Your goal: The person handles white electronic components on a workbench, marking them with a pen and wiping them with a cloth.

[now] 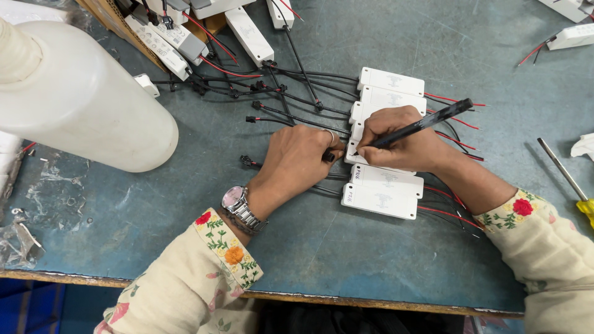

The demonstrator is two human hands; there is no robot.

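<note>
Marking is the step in hand, by the look of it: the right hand (405, 145) pinches a black pen (421, 125) between thumb and fingers, its tip resting on the left end of a small white box (356, 153) in the middle of a stacked row of like boxes (383, 142) on the blue-green bench (346, 247). The left hand (297, 161) lies curled, fingers closed down just beside that box's left end, pressing on the black leads (291, 114) that run away to the left (whether it pins the box itself or only the wires I cannot tell). The nearest box (378, 201) already bears a small handwritten mark on its left end, and the one above it (387, 179) lies under the writing wrist. Red and black wires (451, 210) trail off the right side of the row. A large white plastic bottle (74, 93) lies on its side at far left, more boxes (247, 31) are heaped at the far edge, and a yellow-handled screwdriver (569, 179) rests at right. Judging from this, the next move calls for a steady pen stroke while the other hand keeps the row from sliding, then a shift to a box farther up.
</note>
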